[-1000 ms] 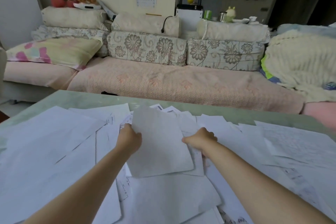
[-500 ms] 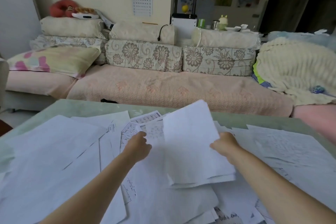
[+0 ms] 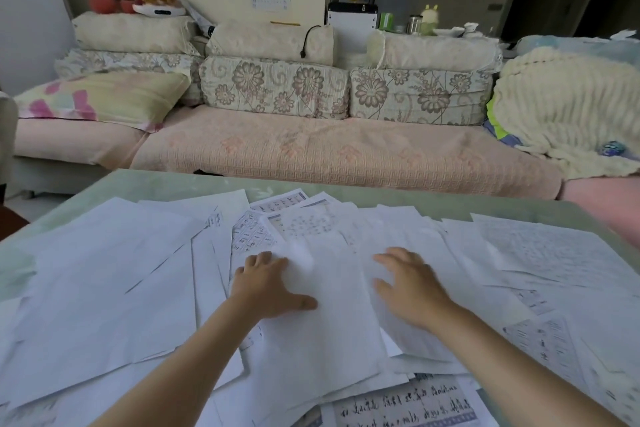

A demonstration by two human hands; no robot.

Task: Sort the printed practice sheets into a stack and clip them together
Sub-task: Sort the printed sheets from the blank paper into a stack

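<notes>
- Mostly, the sheets (image 3: pixel 104 288) lie loose and overlapping across the tabletop (image 3: pixel 450 199), filling the lower half of the frame. They are not yet squared into a stack.
- At lower centre, the left hand (image 3: pixel 268 284) lies flat with fingers spread, pressing the left edge of the top sheet (image 3: pixel 332 322). It grips nothing.
- Just right of that sheet, the right hand (image 3: pixel 412 288) is also open, fingers splayed on the paper. Blur hides how firmly it presses.
- Such paper is likely light, thin and limp. A single sheet sags when lifted by one corner, slides readily over its neighbours and creases easily.
- Best hold, I judge: sweep the sheets together with flat palms, then pinch both long edges and tap them square before clipping.
</notes>
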